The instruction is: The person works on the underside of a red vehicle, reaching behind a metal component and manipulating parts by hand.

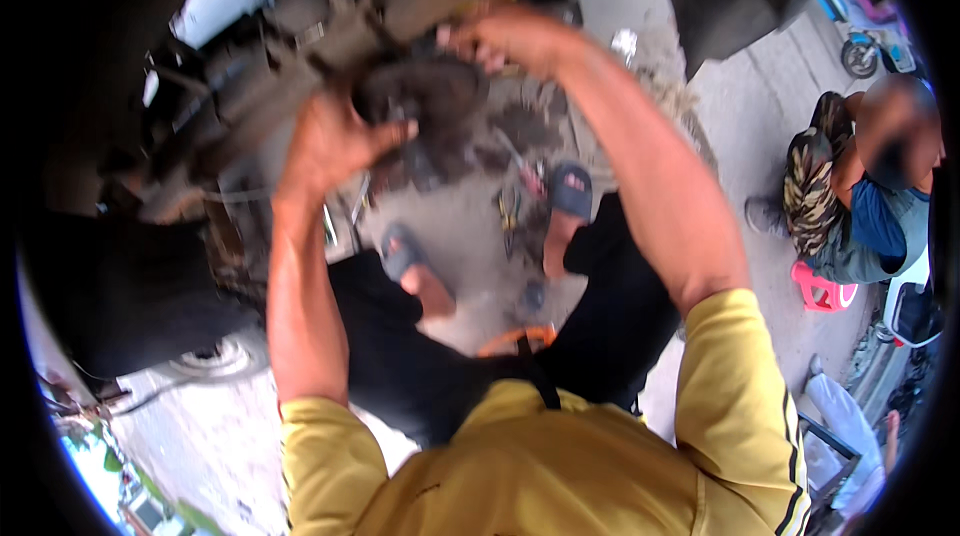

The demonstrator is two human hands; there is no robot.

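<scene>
Both hands, left (335, 141) and right (505, 36), clasp the brake hub (420, 91) (cramped underbody).

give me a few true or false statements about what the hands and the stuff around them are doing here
1. Both hands are on a dark round part under the vehicle. True: the left hand grips the left side of the round part, and the right hand is at its upper right.
2. The person wears a blue shirt. False: the shirt is yellow.
3. The person's feet are in sandals. True: a sandal shows on each foot.
4. Nobody else is in view. False: another person sits at the right on a pink stool.
5. Tools lie on the ground between the feet. True: tools lie there.
</scene>
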